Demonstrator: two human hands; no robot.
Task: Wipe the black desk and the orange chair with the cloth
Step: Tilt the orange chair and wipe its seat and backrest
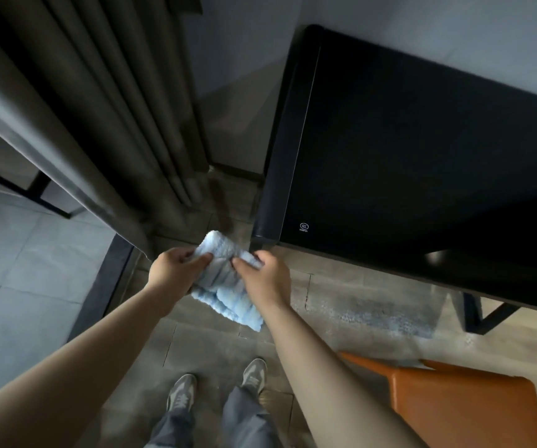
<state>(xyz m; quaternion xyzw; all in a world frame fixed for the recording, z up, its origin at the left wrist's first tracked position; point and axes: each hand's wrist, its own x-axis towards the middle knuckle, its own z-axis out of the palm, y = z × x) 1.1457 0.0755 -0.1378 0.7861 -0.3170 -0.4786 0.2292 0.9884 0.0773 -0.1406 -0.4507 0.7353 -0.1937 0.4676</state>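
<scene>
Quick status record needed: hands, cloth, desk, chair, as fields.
left hand: grips the cloth's left side
right hand: pinches the cloth's right side
cloth: light blue, held in the air above the floor, not touching the desk
black desk: ahead on the right, nothing seen on it
orange chair: lower right, untouched

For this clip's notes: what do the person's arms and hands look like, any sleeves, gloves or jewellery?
Both forearms are bare up to the frame edge, with no sleeves showing. The left hand and right hand wear no gloves, and no rings, watch or bracelets are visible.
</scene>
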